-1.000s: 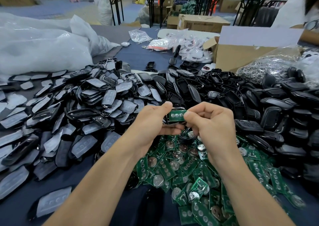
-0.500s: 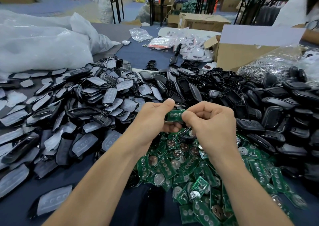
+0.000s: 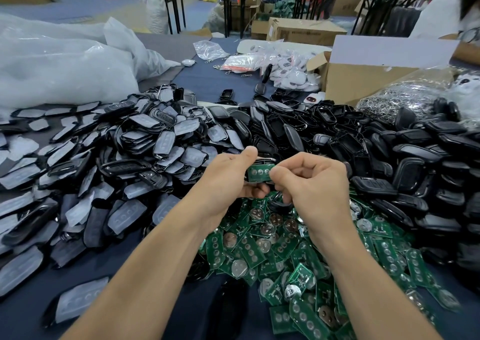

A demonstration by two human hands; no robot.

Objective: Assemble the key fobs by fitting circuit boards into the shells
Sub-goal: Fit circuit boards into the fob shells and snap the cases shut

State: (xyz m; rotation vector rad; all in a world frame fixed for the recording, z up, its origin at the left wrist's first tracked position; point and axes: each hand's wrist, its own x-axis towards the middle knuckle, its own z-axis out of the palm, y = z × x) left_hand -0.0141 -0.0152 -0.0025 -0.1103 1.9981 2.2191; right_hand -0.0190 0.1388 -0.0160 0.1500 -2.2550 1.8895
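**Board and Shell Held Between Both Hands**

Position. The board [image 3: 259, 171] is held in the air above the middle of the table [image 3: 207, 83], over the far end of the board pile [image 3: 285, 248].

Orientation. The board's long axis runs left to right, roughly parallel to the near table edge, with the right end slightly higher. The green face with three round contacts is turned up toward the camera. A dark shell [image 3: 262, 160] with a bright rim lies directly behind and under the board, on the same axis. Whether the board is seated in the shell cannot be told.

Left hand [image 3: 228, 181]. It grips the left end of the shell. The thumb is straight, points toward the far edge and lies along the top. The fingers are curled underneath, their tips showing below the board.

Right hand [image 3: 314, 183]. The fingers are curled into a loose fist, back of the hand up. Thumb and forefinger pinch the right end of the board.

Arms. Both bare forearms enter from the near edge and converge on the board.

Surroundings. The shell pile [image 3: 389, 158] of black shells covers the right side of the table. Film-faced parts [image 3: 135, 158] cover the left side. White bags [image 3: 65, 61] lie at the far left corner. A box [image 3: 363, 80] stands toward the far right.
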